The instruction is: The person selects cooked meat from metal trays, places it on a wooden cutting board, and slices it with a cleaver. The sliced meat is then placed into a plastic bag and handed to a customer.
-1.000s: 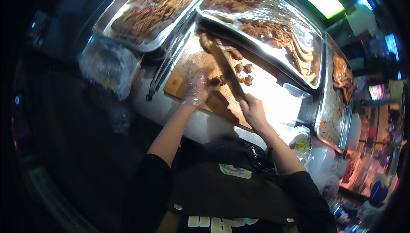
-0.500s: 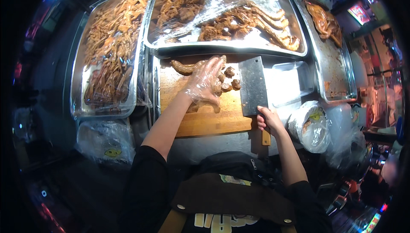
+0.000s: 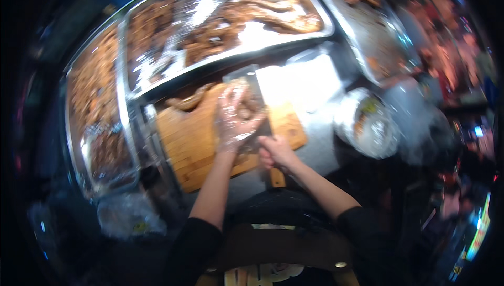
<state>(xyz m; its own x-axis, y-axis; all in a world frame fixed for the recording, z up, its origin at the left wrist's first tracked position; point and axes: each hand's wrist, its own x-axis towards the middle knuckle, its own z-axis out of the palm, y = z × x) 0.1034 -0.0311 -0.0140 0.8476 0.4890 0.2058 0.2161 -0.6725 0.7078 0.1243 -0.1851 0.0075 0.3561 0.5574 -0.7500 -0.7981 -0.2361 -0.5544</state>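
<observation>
My left hand, in a clear plastic glove, cups the brown cut sausage pieces against the blade of a cleaver. Its fingers and thumb curve round them, though motion blurs the fingertips. My right hand, bare, is closed round the cleaver's wooden handle, whose end sticks out below the fist. The blade lies flat, low over the wooden cutting board, partly hidden by my left hand. A curved brown length of sausage rests at the board's far left, apart from both hands.
Beyond the board stands a metal tray of brown cooked meat under plastic film. Another meat tray is on the left, a third on the right. A white tub lined with plastic and a clear bag sit at the right.
The cleaver has moved left to the cut pieces. My left hand has left the whole sausage and now gathers the pieces on the blade. The whole view has tilted and shifted.
</observation>
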